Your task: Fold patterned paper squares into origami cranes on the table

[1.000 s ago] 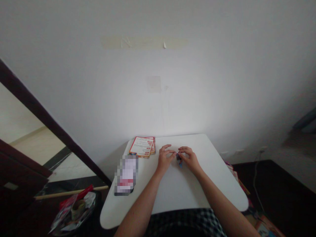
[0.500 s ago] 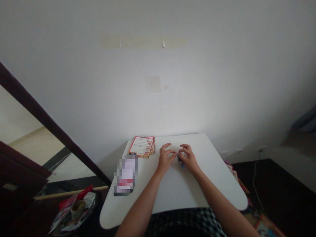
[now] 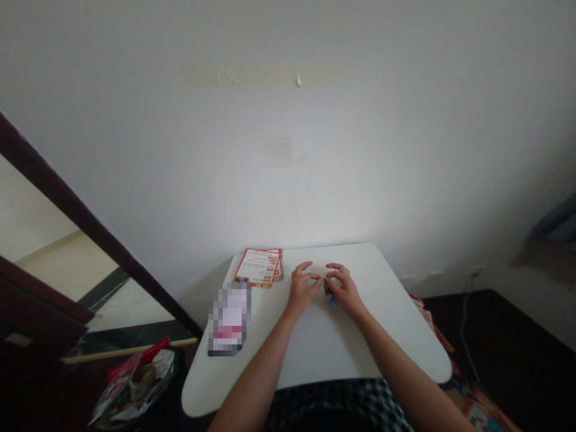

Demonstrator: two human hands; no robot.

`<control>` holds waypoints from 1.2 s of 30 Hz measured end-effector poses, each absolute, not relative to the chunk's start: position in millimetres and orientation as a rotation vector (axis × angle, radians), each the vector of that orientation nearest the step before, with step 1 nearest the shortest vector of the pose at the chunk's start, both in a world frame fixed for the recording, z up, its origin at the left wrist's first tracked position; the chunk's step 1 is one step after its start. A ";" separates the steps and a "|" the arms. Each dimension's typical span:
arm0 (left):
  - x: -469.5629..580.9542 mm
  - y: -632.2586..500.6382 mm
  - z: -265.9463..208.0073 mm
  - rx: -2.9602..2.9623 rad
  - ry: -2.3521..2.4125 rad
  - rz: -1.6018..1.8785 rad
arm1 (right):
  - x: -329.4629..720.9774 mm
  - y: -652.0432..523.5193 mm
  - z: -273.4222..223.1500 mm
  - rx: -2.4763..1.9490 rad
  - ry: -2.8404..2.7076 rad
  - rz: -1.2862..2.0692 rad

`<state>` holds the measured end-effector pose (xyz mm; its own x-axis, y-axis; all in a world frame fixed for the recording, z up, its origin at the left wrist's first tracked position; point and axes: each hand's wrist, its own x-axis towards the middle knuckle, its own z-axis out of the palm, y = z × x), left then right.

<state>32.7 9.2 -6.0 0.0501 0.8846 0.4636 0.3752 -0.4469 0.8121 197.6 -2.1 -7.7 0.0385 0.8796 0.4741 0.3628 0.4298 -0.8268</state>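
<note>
Over the far half of the white table (image 3: 315, 357), my two hands meet fingertip to fingertip. My left hand (image 3: 304, 291) pinches thumb and index finger together; whatever lies between them is too small to make out. A small blue-grey piece (image 3: 332, 298) shows beneath my right hand (image 3: 342, 290), which is closed on it, its upper part hidden by the fingers. The other fingers of both hands are curled and raised.
Printed cards (image 3: 257, 266) with red borders lie at the table's back left corner. Nearer along the left edge is a blurred-out phone-like object (image 3: 230, 318). A plain wall (image 3: 333, 198) rises behind the table. A filled bag (image 3: 139, 384) stands on the floor at left.
Almost nothing differs. The fingertips of my right hand have shifted very slightly toward my left hand; the pinch and the blue-grey piece stay in place.
</note>
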 end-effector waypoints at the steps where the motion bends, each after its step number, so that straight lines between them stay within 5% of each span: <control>1: 33.2 9.0 -6.2 1.856 1.264 1.385 | 197.1 -2.3 -7.8 -1.130 -1.557 0.563; 36: 31.8 9.0 -4.4 1.870 1.293 1.414 | 203.3 3.0 -17.2 -1.150 -1.699 0.448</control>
<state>31.8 9.0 -4.4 0.0299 0.8753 0.4826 0.4027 -0.4525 0.7957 203.3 3.0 -17.2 -0.0532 0.8507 0.5229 0.4826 0.4803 -0.7324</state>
